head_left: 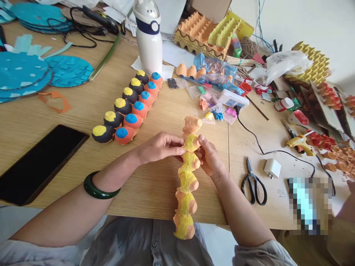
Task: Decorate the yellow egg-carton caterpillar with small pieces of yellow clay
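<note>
Between my hands is an egg carton strip [187, 181], a row of orange cardboard cups mostly coated in yellow on one side. The far cup is still plain orange, and the near end hangs past the table edge above my lap. My left hand [163, 147] pinches the strip's left side near the far end. On its right side my right hand [210, 155] grips the same yellow cup, thumb on top. Left of my hands lie a black strip with yellow tops [122, 107] and an orange-red strip with blue tops [140, 109], side by side.
A black phone [41, 162] lies at the left, scissors [253, 184] and a white charger [272, 168] at the right. Behind stand a white bottle [149, 44], stacked egg trays [199, 33] and a power strip [233, 99]. Another person's arm [346, 207] shows at the right edge.
</note>
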`<state>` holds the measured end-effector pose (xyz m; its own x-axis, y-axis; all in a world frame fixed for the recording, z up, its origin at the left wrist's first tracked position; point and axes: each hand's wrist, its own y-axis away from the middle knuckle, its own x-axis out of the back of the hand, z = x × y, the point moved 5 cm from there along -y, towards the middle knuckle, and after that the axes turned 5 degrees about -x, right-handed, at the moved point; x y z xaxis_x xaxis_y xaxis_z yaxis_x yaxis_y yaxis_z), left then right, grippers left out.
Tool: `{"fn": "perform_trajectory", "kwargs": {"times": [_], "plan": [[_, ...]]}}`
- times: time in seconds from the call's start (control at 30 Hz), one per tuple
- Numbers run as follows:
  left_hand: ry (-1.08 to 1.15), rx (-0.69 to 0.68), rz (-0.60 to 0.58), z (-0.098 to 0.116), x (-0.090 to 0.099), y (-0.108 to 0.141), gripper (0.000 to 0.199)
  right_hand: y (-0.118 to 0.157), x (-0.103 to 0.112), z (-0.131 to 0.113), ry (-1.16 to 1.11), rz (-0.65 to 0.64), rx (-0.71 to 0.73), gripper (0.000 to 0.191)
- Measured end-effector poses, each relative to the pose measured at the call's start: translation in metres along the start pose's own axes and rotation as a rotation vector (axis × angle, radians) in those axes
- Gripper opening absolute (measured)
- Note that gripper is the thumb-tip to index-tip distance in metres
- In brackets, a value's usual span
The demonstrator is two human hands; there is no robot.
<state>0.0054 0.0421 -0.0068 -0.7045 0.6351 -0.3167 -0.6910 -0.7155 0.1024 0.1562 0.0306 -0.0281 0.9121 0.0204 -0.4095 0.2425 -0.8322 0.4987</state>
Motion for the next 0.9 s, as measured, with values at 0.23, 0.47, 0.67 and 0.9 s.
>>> {"fn": "perform_trajectory", "kwargs": {"times": [0.23,0.47,0.67,0.9], "plan": [[0.009,0.049,0.135,-0.005,0.003,-0.001,0.038,0.001,-0.002,-0.001,0.046,0.004,0.004,0.055],[0.018,0.025,0.073,-0.003,0.001,0.001,0.026,-0.001,0.003,0.0,0.008,0.013,-0.006,0.056],[0.076,0.087,0.011,-0.007,-0.002,0.0,0.035,-0.001,0.002,-0.001,-0.008,0.024,0.006,0.058],[0.193,0.192,0.082,-0.018,0.002,-0.001,0.036,0.003,-0.006,0.0,0.037,0.005,0.009,0.056]]}}
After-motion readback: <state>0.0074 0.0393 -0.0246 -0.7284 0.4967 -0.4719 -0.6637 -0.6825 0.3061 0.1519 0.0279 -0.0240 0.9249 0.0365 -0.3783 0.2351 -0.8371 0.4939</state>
